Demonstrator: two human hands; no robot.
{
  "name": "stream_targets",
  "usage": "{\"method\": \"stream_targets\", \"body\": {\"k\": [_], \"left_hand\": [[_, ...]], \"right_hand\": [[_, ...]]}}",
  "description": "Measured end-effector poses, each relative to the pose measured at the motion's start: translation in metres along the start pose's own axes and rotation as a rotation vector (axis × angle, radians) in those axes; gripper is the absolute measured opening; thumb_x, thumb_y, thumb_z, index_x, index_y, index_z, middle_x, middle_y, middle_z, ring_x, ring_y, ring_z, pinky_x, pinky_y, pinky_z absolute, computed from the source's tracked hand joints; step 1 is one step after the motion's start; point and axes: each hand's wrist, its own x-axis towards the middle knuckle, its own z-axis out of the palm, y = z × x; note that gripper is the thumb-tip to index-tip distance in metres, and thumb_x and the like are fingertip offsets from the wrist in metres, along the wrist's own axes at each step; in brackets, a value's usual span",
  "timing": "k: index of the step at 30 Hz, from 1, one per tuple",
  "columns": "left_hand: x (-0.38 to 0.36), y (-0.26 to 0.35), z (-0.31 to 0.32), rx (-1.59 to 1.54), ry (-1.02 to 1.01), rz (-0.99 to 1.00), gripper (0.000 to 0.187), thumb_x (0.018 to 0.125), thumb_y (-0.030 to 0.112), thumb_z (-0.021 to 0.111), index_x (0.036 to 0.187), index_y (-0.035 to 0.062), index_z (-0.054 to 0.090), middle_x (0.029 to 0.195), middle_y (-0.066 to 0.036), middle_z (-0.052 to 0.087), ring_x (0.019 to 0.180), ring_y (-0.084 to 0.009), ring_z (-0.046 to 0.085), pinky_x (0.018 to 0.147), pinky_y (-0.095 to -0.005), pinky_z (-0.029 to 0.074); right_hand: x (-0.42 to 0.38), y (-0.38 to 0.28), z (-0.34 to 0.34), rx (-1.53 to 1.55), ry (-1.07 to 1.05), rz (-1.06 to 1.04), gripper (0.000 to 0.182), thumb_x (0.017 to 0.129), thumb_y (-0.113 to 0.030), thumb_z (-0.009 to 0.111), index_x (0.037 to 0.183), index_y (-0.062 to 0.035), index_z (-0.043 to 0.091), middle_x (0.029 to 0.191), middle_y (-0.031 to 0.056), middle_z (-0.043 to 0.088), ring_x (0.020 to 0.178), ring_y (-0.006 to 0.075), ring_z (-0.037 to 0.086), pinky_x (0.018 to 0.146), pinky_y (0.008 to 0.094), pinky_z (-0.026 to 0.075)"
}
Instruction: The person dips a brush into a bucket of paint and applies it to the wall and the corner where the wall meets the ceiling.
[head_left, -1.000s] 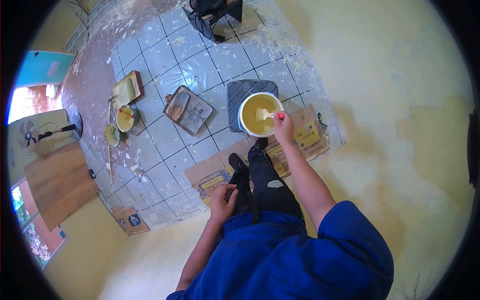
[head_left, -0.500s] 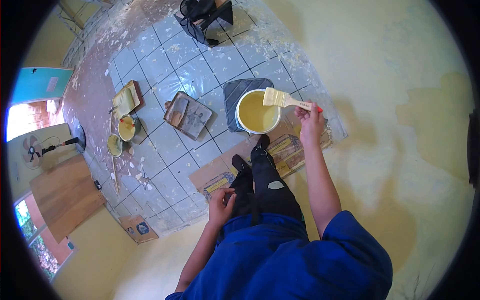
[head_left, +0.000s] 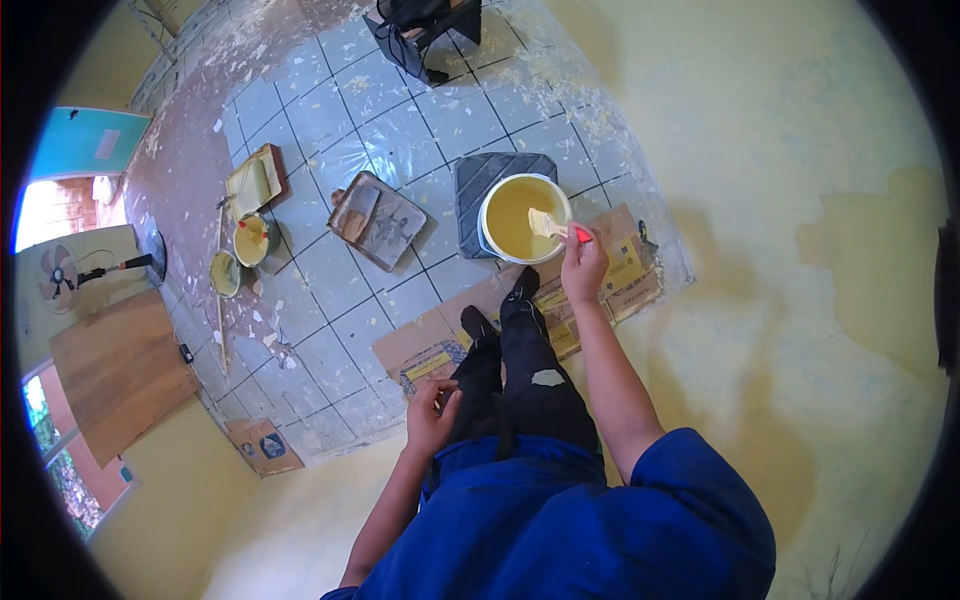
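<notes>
Resting lower centre: left hand (head_left: 430, 415), loosely curled on dark trouser thigh, holding nothing. Farther up: right hand (head_left: 583, 262) clamped on paintbrush (head_left: 556, 228) handle, long axis running up-left, bristles dipped into yellow paint bucket (head_left: 522, 217) directly beyond. Roller tray (head_left: 376, 219) left of bucket.
</notes>
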Motion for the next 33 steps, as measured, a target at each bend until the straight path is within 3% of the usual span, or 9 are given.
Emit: {"method": "stream_targets", "body": {"k": [4, 6, 7, 11, 19, 21, 26, 31, 33], "left_hand": [[-0.006, -0.009, 0.005, -0.019, 0.003, 0.017, 0.016, 0.086, 0.013, 0.07, 0.098, 0.0033, 0.066, 0.082, -0.009, 0.065, 0.063, -0.0202, 0.057, 0.06, -0.0323, 0.047], [-0.01, -0.011, 0.005, -0.04, 0.011, 0.02, 0.016, 0.086, 0.013, 0.07, 0.098, 0.0035, 0.066, 0.082, -0.01, 0.064, 0.063, -0.02, 0.057, 0.06, -0.0323, 0.047], [-0.013, -0.011, 0.004, -0.034, 0.013, 0.014, 0.016, 0.086, 0.013, 0.07, 0.098, 0.0036, 0.066, 0.082, -0.01, 0.064, 0.063, -0.0198, 0.057, 0.06, -0.0324, 0.047], [-0.016, -0.011, 0.003, 0.007, 0.033, 0.01, 0.015, 0.086, 0.012, 0.07, 0.097, 0.0042, 0.066, 0.084, -0.009, 0.065, 0.063, -0.0196, 0.057, 0.06, -0.0323, 0.047], [-0.026, -0.022, 0.002, -0.055, 0.056, -0.04, 0.016, 0.085, 0.014, 0.07, 0.098, 0.0044, 0.066, 0.084, -0.01, 0.064, 0.064, -0.0209, 0.056, 0.061, -0.0326, 0.047], [-0.025, -0.026, 0.002, -0.044, 0.044, -0.012, 0.016, 0.085, 0.014, 0.07, 0.098, 0.0045, 0.066, 0.084, -0.01, 0.064, 0.064, -0.0209, 0.056, 0.061, -0.0327, 0.047], [-0.024, -0.026, 0.003, 0.028, 0.03, 0.013, 0.017, 0.086, 0.015, 0.07, 0.099, 0.0048, 0.067, 0.084, -0.01, 0.063, 0.064, -0.0213, 0.057, 0.061, -0.0325, 0.047], [-0.024, -0.024, 0.001, -0.025, 0.058, -0.089, 0.017, 0.087, 0.015, 0.069, 0.101, 0.0055, 0.067, 0.084, -0.01, 0.064, 0.066, -0.022, 0.058, 0.063, -0.0328, 0.048], [-0.027, -0.038, 0.005, -0.039, 0.071, 0.021, 0.018, 0.088, 0.015, 0.068, 0.103, 0.006, 0.066, 0.083, -0.01, 0.063, 0.066, -0.0217, 0.058, 0.062, -0.0335, 0.048]], "right_hand": [[0.01, -0.029, -0.016, 0.114, 0.008, -0.06, 0.013, 0.094, -0.007, 0.059, 0.104, -0.0006, 0.064, 0.095, 0.0133, 0.065, 0.085, 0.0272, 0.066, 0.074, 0.0348, 0.052], [0.013, -0.052, -0.028, 0.044, 0.062, -0.201, 0.014, 0.094, -0.006, 0.058, 0.106, 0.0001, 0.064, 0.095, 0.0124, 0.065, 0.087, 0.0254, 0.066, 0.075, 0.0342, 0.052], [0.014, -0.073, -0.028, 0.083, 0.072, -0.184, 0.014, 0.095, -0.007, 0.058, 0.106, 0.0, 0.063, 0.095, 0.0135, 0.064, 0.088, 0.0285, 0.066, 0.077, 0.0365, 0.051], [-0.005, -0.011, 0.019, -0.212, -0.025, -0.2, 0.015, 0.094, -0.011, 0.058, 0.104, -0.0011, 0.063, 0.096, 0.0164, 0.064, 0.088, 0.0364, 0.063, 0.077, 0.0404, 0.05], [-0.003, -0.069, -0.006, -0.128, -0.079, -0.238, 0.015, 0.093, -0.01, 0.06, 0.105, -0.0016, 0.063, 0.097, 0.0159, 0.065, 0.09, 0.0346, 0.064, 0.076, 0.0406, 0.051], [0.002, -0.083, -0.012, -0.103, 0.007, -0.323, 0.015, 0.093, -0.009, 0.06, 0.105, -0.0018, 0.064, 0.097, 0.0156, 0.065, 0.09, 0.0335, 0.065, 0.077, 0.0403, 0.052], [0.0, -0.028, 0.014, -0.21, -0.054, -0.314, 0.015, 0.093, -0.007, 0.06, 0.106, -0.0018, 0.063, 0.098, 0.0161, 0.065, 0.09, 0.0338, 0.064, 0.078, 0.0401, 0.052], [0.001, -0.064, -0.005, -0.139, -0.04, -0.298, 0.015, 0.093, -0.007, 0.06, 0.107, -0.0024, 0.064, 0.099, 0.0168, 0.065, 0.092, 0.0353, 0.064, 0.08, 0.0401, 0.051], [0.0, -0.073, -0.008, -0.124, 0.0, -0.308, 0.015, 0.094, -0.008, 0.059, 0.107, -0.0023, 0.064, 0.099, 0.0169, 0.065, 0.093, 0.0352, 0.064, 0.08, 0.0401, 0.051]]}}
